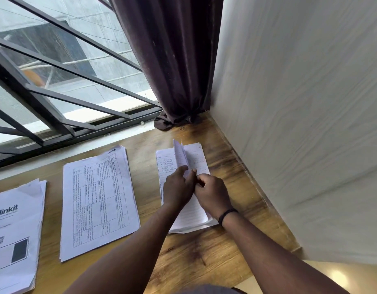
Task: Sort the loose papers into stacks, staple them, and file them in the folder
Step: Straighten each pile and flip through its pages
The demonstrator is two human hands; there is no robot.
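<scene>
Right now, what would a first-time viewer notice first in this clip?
Both hands meet over the handwritten lined stack by the right wall: the left hand and right hand pinch a sheet lifted upright. Left of it on the wooden desk lie a printed table stack and, at the edge, a blinkit-headed stack.

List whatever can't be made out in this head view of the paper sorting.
- Handwriting on the lined stack: motion-blurred, partly hidden by both hands; unreadable.
- How the left hand and right hand hold the lifted sheets: fingers overlap, fingertips hidden.
- Table text on the middle stack: too small.
- The blinkit stack: cut off by the left edge.
- Stapler and folder: not in view.
</scene>
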